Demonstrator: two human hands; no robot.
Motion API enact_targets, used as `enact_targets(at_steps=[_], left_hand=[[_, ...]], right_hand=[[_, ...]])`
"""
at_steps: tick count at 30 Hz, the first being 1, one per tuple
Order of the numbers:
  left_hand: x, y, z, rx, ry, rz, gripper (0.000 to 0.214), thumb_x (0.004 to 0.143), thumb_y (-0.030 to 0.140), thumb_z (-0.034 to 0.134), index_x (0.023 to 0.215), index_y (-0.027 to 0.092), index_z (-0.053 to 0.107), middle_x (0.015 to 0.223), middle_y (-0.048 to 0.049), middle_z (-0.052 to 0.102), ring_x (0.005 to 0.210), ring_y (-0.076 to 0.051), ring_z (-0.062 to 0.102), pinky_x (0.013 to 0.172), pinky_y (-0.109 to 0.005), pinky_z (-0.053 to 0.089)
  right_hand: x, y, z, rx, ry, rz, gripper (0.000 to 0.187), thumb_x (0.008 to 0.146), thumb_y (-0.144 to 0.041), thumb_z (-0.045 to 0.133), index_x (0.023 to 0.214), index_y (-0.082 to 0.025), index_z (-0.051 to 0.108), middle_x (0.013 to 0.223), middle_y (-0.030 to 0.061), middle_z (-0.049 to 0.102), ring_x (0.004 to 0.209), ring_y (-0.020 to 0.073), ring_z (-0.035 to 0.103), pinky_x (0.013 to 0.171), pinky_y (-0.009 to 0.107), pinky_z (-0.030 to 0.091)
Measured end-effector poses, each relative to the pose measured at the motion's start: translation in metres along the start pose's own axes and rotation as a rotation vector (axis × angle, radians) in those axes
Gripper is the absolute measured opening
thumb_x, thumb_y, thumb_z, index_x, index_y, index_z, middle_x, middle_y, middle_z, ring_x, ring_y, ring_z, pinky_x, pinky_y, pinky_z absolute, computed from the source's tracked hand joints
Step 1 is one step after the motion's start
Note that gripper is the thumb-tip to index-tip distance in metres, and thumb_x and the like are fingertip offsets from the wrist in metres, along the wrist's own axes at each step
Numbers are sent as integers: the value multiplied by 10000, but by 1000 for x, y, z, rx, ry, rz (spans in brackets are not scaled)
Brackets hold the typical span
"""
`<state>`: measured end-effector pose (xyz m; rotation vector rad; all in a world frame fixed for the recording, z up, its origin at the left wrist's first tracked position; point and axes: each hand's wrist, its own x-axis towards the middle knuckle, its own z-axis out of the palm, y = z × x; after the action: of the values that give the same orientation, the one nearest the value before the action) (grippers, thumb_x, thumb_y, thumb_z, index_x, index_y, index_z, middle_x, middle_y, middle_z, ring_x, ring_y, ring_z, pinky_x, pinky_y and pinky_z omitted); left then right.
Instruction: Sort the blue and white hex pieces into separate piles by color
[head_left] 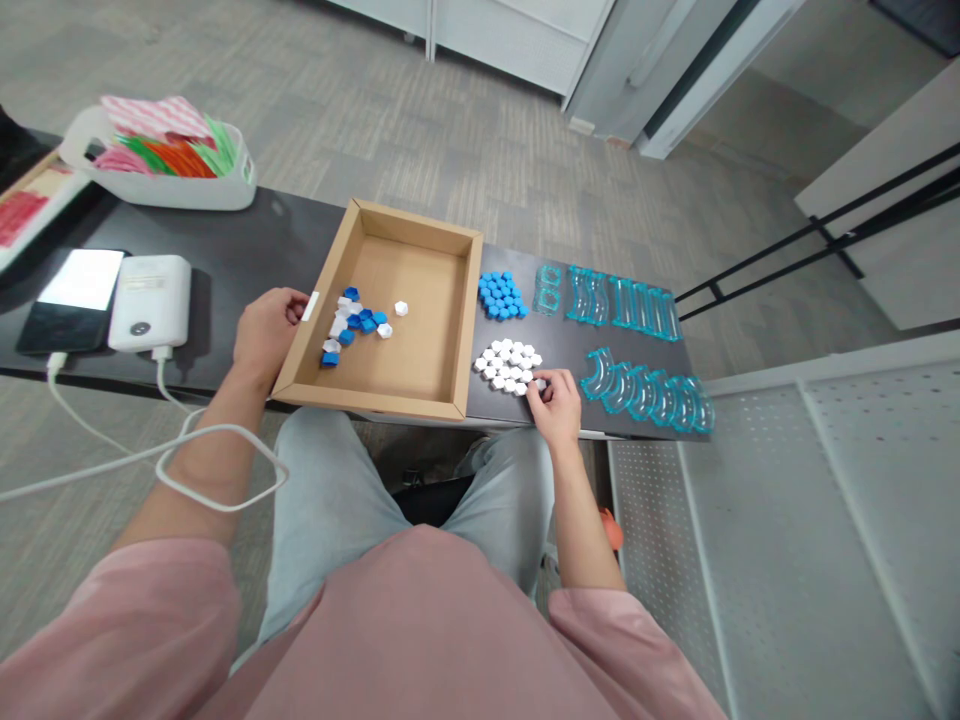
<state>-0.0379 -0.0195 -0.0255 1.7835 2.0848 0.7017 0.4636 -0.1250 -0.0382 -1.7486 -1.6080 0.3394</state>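
Observation:
My left hand (268, 328) is at the left side of an open cardboard box (466, 330), its fingers curled against the outer wall near a white label. Inside the box, blue and white hexagonal pieces (366, 320) lie scattered toward the left, several with their hollow side up. My right hand (556, 402) is at the near right edge of a flat group of white hexagonal pieces (504, 364). Its thumb and forefinger are closed on a white piece (541, 384) at that edge, partly hidden by the fingertips. Behind them sits a group of blue hexagonal pieces (502, 295).
Clear teal plastic pieces lie to the right: small loops (547, 289), straight tracks (645, 307) and curved tracks (649, 392). On the left are a power bank (150, 303), a phone (71, 300) and a white basket (187, 190). A white cable (225, 430) loops over my left forearm.

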Motion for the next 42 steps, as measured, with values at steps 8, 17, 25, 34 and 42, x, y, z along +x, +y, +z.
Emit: enact_targets(at_steps=[8, 17, 25, 34, 42], left_hand=[[-1, 0, 1, -3, 8, 5, 329, 903, 226, 639, 1151, 154, 842, 1020, -77, 755, 903, -217, 666, 834, -321, 509], [0, -1, 2, 0, 12, 3, 363, 887, 252, 635, 1162, 154, 851, 1018, -77, 767, 887, -213, 655, 818, -317, 504], [0, 0, 1, 1, 15, 0, 357, 877, 239, 649, 1157, 160, 856, 998, -64, 759, 868, -206, 647, 808, -305, 504], [1, 3, -1, 12, 0, -15, 359, 867, 199, 657, 1168, 140, 843, 984, -63, 755, 853, -199, 624, 797, -284, 486], [0, 4, -1, 6, -1, -23, 348, 881, 212, 647, 1161, 139, 839, 988, -71, 749, 864, -200, 618, 794, -283, 466]], right_hand=[[0, -1, 0, -25, -10, 24, 205, 981, -442, 628, 1003, -324, 795, 1072, 118, 758, 657, 252, 587, 792, 490, 589], [3, -9, -4, -26, -17, 11, 232, 960, -455, 613, 963, -311, 795, 1008, 111, 735, 643, 244, 575, 773, 486, 578], [2, -10, -4, -30, -11, 24, 235, 961, -456, 609, 954, -308, 792, 1025, 113, 742, 624, 233, 558, 759, 482, 573], [2, -12, -5, -37, -16, 28, 229, 956, -453, 610, 943, -313, 791, 1028, 118, 753, 654, 245, 588, 766, 474, 571], [2, -10, -4, -35, -19, 23, 239, 965, -467, 600, 950, -311, 780, 1020, 108, 734, 645, 238, 575, 746, 466, 543]])
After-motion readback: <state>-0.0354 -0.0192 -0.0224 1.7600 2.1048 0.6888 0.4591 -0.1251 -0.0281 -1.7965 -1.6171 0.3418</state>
